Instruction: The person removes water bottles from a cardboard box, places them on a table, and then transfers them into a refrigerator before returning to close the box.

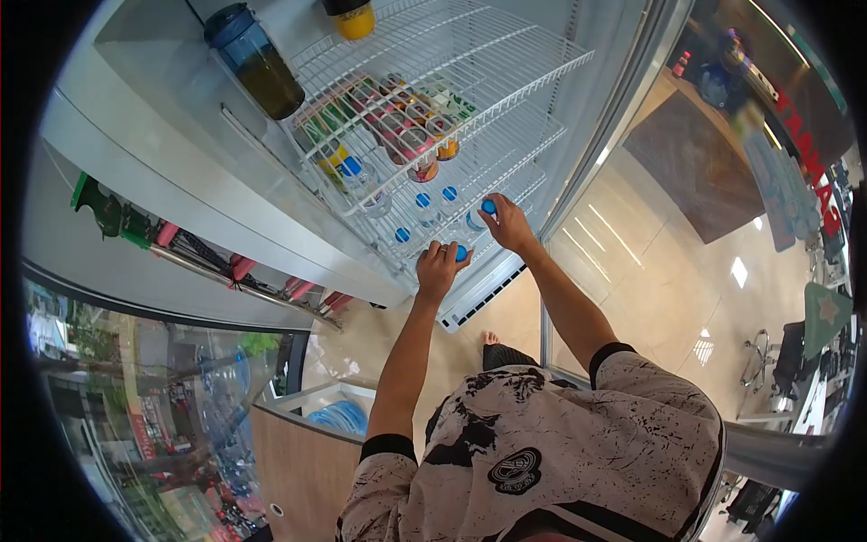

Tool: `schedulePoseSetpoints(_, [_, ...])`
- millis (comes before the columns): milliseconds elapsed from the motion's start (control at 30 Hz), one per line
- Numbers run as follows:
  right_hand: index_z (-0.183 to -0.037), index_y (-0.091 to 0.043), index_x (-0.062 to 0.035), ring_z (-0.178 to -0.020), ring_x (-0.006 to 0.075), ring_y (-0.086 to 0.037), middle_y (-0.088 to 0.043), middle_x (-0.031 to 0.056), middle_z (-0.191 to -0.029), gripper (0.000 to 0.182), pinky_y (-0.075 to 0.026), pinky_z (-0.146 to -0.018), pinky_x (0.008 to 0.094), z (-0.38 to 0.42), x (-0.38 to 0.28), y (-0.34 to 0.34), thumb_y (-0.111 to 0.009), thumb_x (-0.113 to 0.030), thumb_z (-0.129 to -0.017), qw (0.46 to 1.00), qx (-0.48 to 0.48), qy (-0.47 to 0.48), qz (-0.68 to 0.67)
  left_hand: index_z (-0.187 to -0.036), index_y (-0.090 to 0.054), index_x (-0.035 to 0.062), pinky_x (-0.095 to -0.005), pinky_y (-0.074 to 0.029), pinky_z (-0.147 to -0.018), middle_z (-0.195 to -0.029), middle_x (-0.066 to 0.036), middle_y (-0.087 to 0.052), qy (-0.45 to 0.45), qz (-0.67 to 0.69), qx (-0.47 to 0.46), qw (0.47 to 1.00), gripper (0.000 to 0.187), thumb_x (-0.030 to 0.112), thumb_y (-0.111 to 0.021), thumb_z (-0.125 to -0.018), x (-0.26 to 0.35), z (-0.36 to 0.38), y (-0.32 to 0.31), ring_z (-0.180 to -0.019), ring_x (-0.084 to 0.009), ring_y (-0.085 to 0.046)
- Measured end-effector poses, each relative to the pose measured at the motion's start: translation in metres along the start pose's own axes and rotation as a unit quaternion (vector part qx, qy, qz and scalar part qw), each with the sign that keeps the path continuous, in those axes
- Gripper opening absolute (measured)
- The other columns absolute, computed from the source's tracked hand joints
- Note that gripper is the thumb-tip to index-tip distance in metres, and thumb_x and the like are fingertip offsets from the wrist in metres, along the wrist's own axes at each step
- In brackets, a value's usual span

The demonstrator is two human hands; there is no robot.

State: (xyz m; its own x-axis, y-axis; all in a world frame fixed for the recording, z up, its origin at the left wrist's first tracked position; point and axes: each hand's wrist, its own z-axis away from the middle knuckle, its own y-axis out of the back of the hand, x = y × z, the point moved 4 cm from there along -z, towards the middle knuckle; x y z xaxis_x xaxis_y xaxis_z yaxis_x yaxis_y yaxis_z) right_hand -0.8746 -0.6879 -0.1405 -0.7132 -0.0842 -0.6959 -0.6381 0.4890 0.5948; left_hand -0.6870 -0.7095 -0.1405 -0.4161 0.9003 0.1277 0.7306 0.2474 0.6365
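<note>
Both of my hands reach into the lower part of an open glass-door fridge with white wire shelves (542, 68). My left hand (438, 268) is closed at the top of a water bottle with a blue cap (461, 253); its body is mostly hidden. Farther right, my right hand (510, 226) grips another clear water bottle by its blue cap (489, 207). Several more blue-capped bottles stand just beyond, among them one with a blue cap (424, 200) and one nearer the left wall with its own blue cap (402, 235).
Above my hands, a wire shelf holds several drink cans (417, 140). A dark-filled jug (257, 68) and a yellow container (354, 20) stand higher up. The open glass door's frame (623, 99) rises on the right. A wooden cabinet (302, 470) stands lower left.
</note>
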Motion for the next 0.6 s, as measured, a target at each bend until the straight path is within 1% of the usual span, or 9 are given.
schedulePoseSetpoints(133, [-0.103, -0.052, -0.0006, -0.082, 0.0397, -0.06, -0.061, 0.0202, -0.09, 0.028, -0.049, -0.071, 0.0445, -0.009, 0.005, 0.004, -0.063, -0.017, -0.084, 0.999, 0.015, 0.027, 0.032, -0.082, -0.059, 0.0074, -0.0306, -0.046, -0.052, -0.06, -0.003, -0.053, 0.032, -0.015, -0.011, 0.999, 0.035, 0.029, -0.082, -0.065, 0.001, -0.001, -0.009, -0.062, -0.0188, -0.054])
schedulePoseSetpoints(167, [-0.101, -0.052, 0.0008, -0.082, 0.0407, -0.059, -0.06, 0.0214, -0.09, 0.027, -0.048, -0.072, 0.0446, -0.011, 0.005, 0.007, -0.063, -0.017, -0.084, 1.0, 0.005, 0.005, 0.017, -0.082, -0.059, 0.0074, -0.0306, -0.046, -0.052, -0.06, -0.003, -0.053, 0.034, -0.018, -0.011, 0.999, 0.035, 0.029, -0.082, -0.065, -0.002, -0.002, -0.01, -0.062, -0.0188, -0.054])
schedulePoseSetpoints(267, [-0.099, -0.051, 0.0023, -0.081, 0.0416, -0.058, -0.059, 0.0224, -0.089, 0.027, -0.048, -0.071, 0.0452, -0.017, 0.016, 0.006, -0.064, -0.016, -0.084, 0.999, 0.003, 0.008, 0.042, -0.084, -0.06, 0.0069, -0.0315, -0.047, -0.053, -0.063, -0.004, -0.057, 0.05, -0.021, 0.008, 0.998, 0.037, 0.03, -0.082, -0.066, -0.007, -0.004, -0.018, -0.062, -0.0204, -0.058])
schedulePoseSetpoints(333, [-0.097, -0.051, 0.0026, -0.08, 0.042, -0.058, -0.058, 0.0225, -0.087, 0.026, -0.047, -0.07, 0.0457, -0.018, 0.025, 0.004, -0.064, -0.016, -0.083, 0.999, 0.0, 0.003, 0.045, -0.087, -0.061, 0.0068, -0.0338, -0.049, -0.058, -0.069, -0.006, -0.061, 0.091, -0.025, -0.024, 0.995, 0.038, 0.032, -0.081, -0.066, -0.011, -0.002, -0.027, -0.066, -0.023, -0.061])
schedulePoseSetpoints(367, [-0.095, -0.051, 0.003, -0.078, 0.0423, -0.057, -0.057, 0.0226, -0.086, 0.026, -0.047, -0.069, 0.0461, -0.02, 0.027, 0.004, -0.064, -0.016, -0.083, 0.999, -0.005, 0.0, 0.048, -0.087, -0.061, 0.0068, -0.0338, -0.049, -0.058, -0.069, -0.006, -0.061, 0.091, -0.028, -0.025, 0.995, 0.038, 0.032, -0.081, -0.066, -0.011, -0.005, -0.028, -0.066, -0.023, -0.061])
schedulePoseSetpoints(433, [-0.094, -0.051, 0.0029, -0.077, 0.0424, -0.057, -0.057, 0.0225, -0.085, 0.025, -0.047, -0.068, 0.0465, -0.023, 0.031, 0.005, -0.064, -0.016, -0.083, 0.999, 0.002, 0.008, 0.037, -0.09, -0.062, 0.0082, -0.0326, -0.051, -0.062, -0.071, -0.004, -0.063, 0.053, -0.061, 0.035, 0.996, 0.039, 0.035, -0.08, -0.069, -0.013, -0.012, -0.024, -0.067, -0.0212, -0.063])
schedulePoseSetpoints(467, [-0.092, -0.05, 0.0029, -0.077, 0.0425, -0.057, -0.056, 0.0225, -0.084, 0.025, -0.046, -0.067, 0.0468, -0.024, 0.033, 0.006, -0.064, -0.015, -0.083, 0.999, 0.011, 0.013, 0.031, -0.09, -0.062, 0.0082, -0.0326, -0.051, -0.062, -0.071, -0.004, -0.063, 0.054, -0.066, 0.036, 0.996, 0.039, 0.035, -0.08, -0.069, -0.015, -0.012, -0.023, -0.067, -0.0212, -0.063])
schedulePoseSetpoints(533, [-0.091, -0.05, 0.0028, -0.076, 0.0429, -0.056, -0.056, 0.0226, -0.083, 0.025, -0.046, -0.066, 0.0471, -0.025, 0.04, 0.007, -0.065, -0.015, -0.082, 0.999, 0.007, 0.012, 0.034, -0.092, -0.064, 0.0077, -0.0354, -0.05, -0.067, -0.082, -0.007, -0.067, 0.081, -0.035, 0.027, 0.996, 0.038, 0.032, -0.081, -0.068, -0.014, -0.006, -0.025, -0.074, -0.0247, -0.064])
schedulePoseSetpoints(600, [-0.09, -0.05, 0.0031, -0.076, 0.0431, -0.056, -0.056, 0.0228, -0.082, 0.026, -0.046, -0.066, 0.0473, -0.025, 0.048, 0.005, -0.065, -0.016, -0.082, 0.999, 0.002, 0.001, 0.044, -0.091, -0.065, 0.0085, -0.0345, -0.05, -0.066, -0.084, -0.007, -0.067, 0.076, -0.048, 0.045, 0.995, 0.038, 0.032, -0.082, -0.066, -0.017, -0.004, -0.032, -0.076, -0.0243, -0.064])
